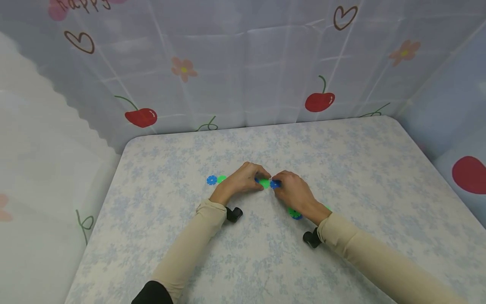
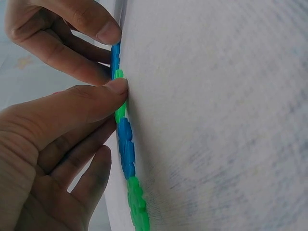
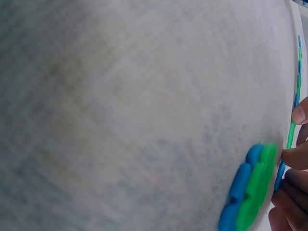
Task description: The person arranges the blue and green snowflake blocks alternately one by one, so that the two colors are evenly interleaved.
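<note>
Fingertips of left hand [image 1: 243, 180] and right hand [image 1: 292, 191] pinched on a flat chain [image 1: 265, 183] of blue and green discs at table [image 1: 341, 177] centre, thumbs and forefingers clamped at either end. Chain edge-on in left wrist view [image 2: 122, 139], flat on cloth. Two loose discs [image 1: 215, 180] at 9 o'clock of left hand. Stacked blue-green pair [image 1: 294, 213] at 6 o'clock, beneath right wrist. Cherry-print curtain [image 1: 319, 101] at 12 o'clock.

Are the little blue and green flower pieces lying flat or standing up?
Flat. The chain lies edge-on against the table under both hands.
</note>
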`<state>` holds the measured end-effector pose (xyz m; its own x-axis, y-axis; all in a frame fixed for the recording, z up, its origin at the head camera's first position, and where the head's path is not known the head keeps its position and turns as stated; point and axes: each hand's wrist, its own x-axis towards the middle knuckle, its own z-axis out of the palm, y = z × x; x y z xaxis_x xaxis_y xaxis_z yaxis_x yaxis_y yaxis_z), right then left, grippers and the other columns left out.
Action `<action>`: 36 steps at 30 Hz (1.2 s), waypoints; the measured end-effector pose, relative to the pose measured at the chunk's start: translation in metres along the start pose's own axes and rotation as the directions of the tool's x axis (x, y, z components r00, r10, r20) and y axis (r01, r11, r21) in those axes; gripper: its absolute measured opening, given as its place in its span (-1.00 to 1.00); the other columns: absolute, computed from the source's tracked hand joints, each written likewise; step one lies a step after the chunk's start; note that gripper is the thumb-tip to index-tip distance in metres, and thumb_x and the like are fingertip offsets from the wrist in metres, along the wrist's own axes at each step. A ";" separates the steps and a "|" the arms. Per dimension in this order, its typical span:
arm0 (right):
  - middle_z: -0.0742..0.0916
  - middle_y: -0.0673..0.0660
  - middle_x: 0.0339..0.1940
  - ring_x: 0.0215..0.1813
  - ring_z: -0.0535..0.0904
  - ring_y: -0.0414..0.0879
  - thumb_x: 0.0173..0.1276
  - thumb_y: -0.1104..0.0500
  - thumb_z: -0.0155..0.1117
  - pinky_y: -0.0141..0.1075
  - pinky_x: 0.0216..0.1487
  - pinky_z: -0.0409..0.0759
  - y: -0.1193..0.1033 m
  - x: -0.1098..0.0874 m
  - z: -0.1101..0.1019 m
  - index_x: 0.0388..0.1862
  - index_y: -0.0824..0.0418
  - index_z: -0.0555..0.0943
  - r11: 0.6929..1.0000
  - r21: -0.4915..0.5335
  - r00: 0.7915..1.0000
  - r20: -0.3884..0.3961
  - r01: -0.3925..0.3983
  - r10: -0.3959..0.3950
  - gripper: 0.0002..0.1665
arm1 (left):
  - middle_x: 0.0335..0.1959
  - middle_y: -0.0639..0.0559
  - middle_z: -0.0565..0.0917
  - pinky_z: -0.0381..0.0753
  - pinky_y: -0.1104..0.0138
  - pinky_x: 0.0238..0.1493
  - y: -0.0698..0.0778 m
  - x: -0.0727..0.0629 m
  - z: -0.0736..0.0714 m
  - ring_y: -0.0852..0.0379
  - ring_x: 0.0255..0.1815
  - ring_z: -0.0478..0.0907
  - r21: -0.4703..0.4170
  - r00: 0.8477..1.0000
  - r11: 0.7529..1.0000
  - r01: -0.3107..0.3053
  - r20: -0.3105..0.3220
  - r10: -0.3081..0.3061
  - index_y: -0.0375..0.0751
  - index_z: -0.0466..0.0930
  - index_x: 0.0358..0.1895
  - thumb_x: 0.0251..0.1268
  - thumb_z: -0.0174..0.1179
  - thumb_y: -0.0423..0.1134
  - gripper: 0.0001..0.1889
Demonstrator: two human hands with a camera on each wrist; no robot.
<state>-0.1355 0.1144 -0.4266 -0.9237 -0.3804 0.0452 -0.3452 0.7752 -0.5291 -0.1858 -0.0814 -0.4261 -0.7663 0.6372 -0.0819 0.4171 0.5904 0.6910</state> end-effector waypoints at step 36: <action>0.67 0.26 0.10 0.15 0.58 0.19 0.20 0.23 0.46 0.05 0.09 0.59 0.014 -0.085 -0.009 0.08 0.35 0.66 1.000 0.016 0.999 -0.047 0.004 -0.004 -0.54 | 0.03 -0.08 0.70 0.61 0.36 0.03 0.000 0.000 0.000 0.04 0.04 0.64 -0.019 1.000 1.000 0.010 -0.007 -0.010 -0.29 0.68 0.07 0.11 0.43 -0.43 -0.60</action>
<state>-0.0636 0.1620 -0.4301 -0.9292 -0.3592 0.0866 -0.3465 0.7656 -0.5421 -0.1853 -0.0812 -0.4262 -0.7735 0.6282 -0.0838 0.4005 0.5871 0.7035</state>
